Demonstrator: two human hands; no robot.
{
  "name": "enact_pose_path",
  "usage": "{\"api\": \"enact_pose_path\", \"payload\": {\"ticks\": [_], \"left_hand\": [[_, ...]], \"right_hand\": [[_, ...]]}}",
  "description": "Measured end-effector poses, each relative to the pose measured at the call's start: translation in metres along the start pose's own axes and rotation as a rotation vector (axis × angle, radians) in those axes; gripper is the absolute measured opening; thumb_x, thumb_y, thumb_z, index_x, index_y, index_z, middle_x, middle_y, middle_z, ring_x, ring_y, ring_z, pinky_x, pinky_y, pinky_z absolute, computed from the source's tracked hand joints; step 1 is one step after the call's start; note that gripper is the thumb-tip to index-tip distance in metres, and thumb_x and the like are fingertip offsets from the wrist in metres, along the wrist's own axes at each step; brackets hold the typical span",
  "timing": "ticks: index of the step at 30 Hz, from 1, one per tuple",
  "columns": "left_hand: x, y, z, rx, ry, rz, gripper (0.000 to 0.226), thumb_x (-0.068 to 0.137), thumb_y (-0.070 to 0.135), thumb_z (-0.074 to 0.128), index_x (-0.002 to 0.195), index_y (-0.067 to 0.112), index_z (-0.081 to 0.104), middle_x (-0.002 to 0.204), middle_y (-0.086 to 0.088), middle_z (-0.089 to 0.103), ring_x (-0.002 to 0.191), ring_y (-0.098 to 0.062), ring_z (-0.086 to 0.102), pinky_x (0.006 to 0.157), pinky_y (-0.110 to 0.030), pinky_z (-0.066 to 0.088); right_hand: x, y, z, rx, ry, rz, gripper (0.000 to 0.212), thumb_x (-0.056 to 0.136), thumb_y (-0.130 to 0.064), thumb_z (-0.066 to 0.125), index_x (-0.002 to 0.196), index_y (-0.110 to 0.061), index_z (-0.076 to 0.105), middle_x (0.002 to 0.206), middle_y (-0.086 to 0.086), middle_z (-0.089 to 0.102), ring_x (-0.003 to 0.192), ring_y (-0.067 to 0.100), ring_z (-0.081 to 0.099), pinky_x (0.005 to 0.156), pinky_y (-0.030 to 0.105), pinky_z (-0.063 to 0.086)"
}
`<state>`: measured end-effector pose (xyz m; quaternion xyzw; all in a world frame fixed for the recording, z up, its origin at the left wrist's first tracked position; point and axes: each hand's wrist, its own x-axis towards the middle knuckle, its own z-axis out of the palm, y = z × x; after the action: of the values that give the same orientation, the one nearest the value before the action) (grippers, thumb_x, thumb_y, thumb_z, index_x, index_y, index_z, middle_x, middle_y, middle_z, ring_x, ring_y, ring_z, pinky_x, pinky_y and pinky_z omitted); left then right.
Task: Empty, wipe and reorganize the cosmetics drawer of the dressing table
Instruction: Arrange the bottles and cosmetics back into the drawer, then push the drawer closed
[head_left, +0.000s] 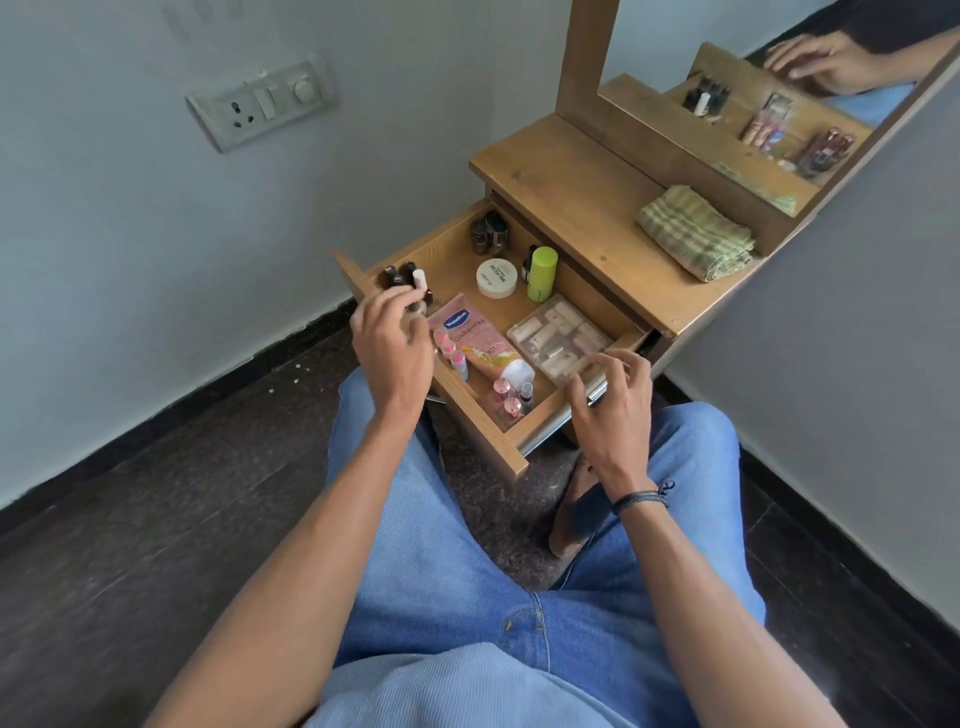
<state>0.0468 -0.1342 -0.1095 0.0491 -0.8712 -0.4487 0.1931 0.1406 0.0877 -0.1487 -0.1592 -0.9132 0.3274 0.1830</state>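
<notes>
1. A person in blue jeans (467, 571) sits facing a low wooden dressing-table bench (571, 182) set against the wall. Its cosmetics drawer (452, 260) stands open above a dark floor (130, 519).
2. Pale grey-blue walls meet a dark skirting. A switchboard (260, 104) with a socket is fixed to the left wall. A wood-framed mirror (779, 104) rises from the back of the bench (it reflects the drawer's contents and one hand).
3. A folded green checked cloth (696, 234) lies on the bench top just in front of the mirror, well apart from both hands.
4. The drawer is loaded.
   - A pink Vaseline tube (478, 338) lies flat in the middle.
   - A white round jar (496, 278) and an upright green bottle (542, 274) stand beyond it.
   - A clear case (558, 335) of pale sticks lies to the tube's right.
   - Dark bottles (488, 234) stand in the far corner.
   - Pink-capped bottles (449, 348) sit beside the tube.
5. The left hand (389, 343) hovers over a cluster of small nail-polish bottles (402, 275) at the drawer's left end, fingers curled downward. Whether its grip has closed on one cannot be told.
6. The right hand (608, 405), with a black wristband (641, 499), is over the drawer's near rim, just beside the clear case. Its fingers are loosely curled and spread, the grip wide and holding nothing.
</notes>
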Motion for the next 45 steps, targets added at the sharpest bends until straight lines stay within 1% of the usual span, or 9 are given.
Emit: {"api": "enact_pose_path", "payload": {"ticks": [4,6,9,14,20,27,36,40,45], "left_hand": [[-0.023,-0.008,-0.014,-0.184,0.098,-0.334,0.035,0.101,0.011,0.048,0.133,0.014,0.061,0.139,0.001,0.055,0.131,-0.014,0.045,0.091,-0.002,0.031],[-0.032,-0.009,-0.013,-0.24,0.034,-0.408,0.038,0.104,0.013,0.044,0.14,0.014,0.055,0.142,0.001,0.051,0.131,-0.014,0.048,0.1,-0.016,0.038],[-0.039,-0.006,-0.009,-0.236,-0.05,-0.432,0.04,0.104,0.018,0.045,0.145,0.017,0.05,0.148,0.0,0.048,0.134,-0.015,0.048,0.106,-0.03,0.042],[-0.04,-0.01,-0.004,-0.232,-0.075,-0.416,0.043,0.105,0.021,0.045,0.147,0.018,0.046,0.152,-0.001,0.045,0.134,-0.008,0.043,0.095,-0.018,0.035],[-0.041,-0.013,-0.003,-0.198,-0.117,-0.378,0.045,0.107,0.022,0.041,0.152,0.017,0.04,0.153,-0.001,0.041,0.121,0.004,0.036,0.097,-0.02,0.034],[-0.041,-0.017,-0.001,-0.248,-0.156,-0.388,0.045,0.107,0.018,0.042,0.152,0.018,0.04,0.149,0.003,0.043,0.122,0.0,0.045,0.091,-0.011,0.036],[-0.031,-0.009,0.019,-0.285,-0.405,-0.413,0.051,0.103,0.011,0.048,0.152,0.024,0.041,0.155,0.002,0.042,0.136,-0.014,0.046,0.108,-0.026,0.038],[-0.025,0.004,0.03,-0.286,-0.462,-0.402,0.052,0.103,0.013,0.049,0.153,0.021,0.039,0.158,0.002,0.037,0.137,-0.012,0.045,0.11,-0.024,0.034],[-0.016,0.02,0.04,-0.27,-0.553,-0.432,0.056,0.103,0.015,0.049,0.156,0.023,0.033,0.162,0.002,0.032,0.143,-0.015,0.038,0.117,-0.036,0.03]], "right_hand": [[-0.004,-0.006,0.002,-0.005,0.021,-0.002,0.027,0.094,-0.027,0.066,0.116,-0.011,0.064,0.125,0.009,0.05,0.117,0.024,0.046,0.101,0.034,0.042],[-0.01,-0.013,0.003,-0.04,0.031,-0.057,0.023,0.093,-0.028,0.067,0.112,-0.015,0.066,0.12,0.006,0.051,0.11,0.023,0.044,0.095,0.039,0.044],[-0.024,-0.028,0.002,0.005,-0.027,-0.207,0.025,0.097,-0.042,0.064,0.105,-0.019,0.068,0.108,-0.003,0.052,0.101,0.016,0.043,0.087,0.035,0.043],[-0.049,-0.039,0.004,0.008,-0.187,-0.426,0.038,0.093,-0.057,0.065,0.108,-0.021,0.071,0.102,-0.006,0.052,0.093,0.016,0.044,0.083,0.035,0.042],[-0.046,-0.04,0.006,-0.026,-0.139,-0.491,0.034,0.087,-0.05,0.074,0.104,-0.02,0.073,0.102,-0.004,0.054,0.093,0.014,0.037,0.079,0.035,0.042],[-0.047,-0.036,0.009,-0.151,0.047,-0.487,0.033,0.083,-0.053,0.073,0.095,-0.023,0.065,0.097,-0.006,0.044,0.087,0.02,0.04,0.077,0.034,0.034],[-0.024,-0.018,0.002,-0.19,0.184,-0.367,0.03,0.084,-0.052,0.072,0.09,-0.024,0.062,0.092,-0.005,0.052,0.086,0.023,0.046,0.079,0.037,0.036],[-0.016,-0.009,-0.001,-0.218,0.216,-0.303,0.031,0.087,-0.054,0.071,0.095,-0.025,0.064,0.095,-0.005,0.054,0.089,0.023,0.048,0.082,0.038,0.036],[-0.006,-0.001,-0.003,-0.226,0.219,-0.216,0.037,0.087,-0.059,0.068,0.108,-0.028,0.062,0.108,-0.005,0.053,0.099,0.025,0.048,0.087,0.038,0.036]]}}
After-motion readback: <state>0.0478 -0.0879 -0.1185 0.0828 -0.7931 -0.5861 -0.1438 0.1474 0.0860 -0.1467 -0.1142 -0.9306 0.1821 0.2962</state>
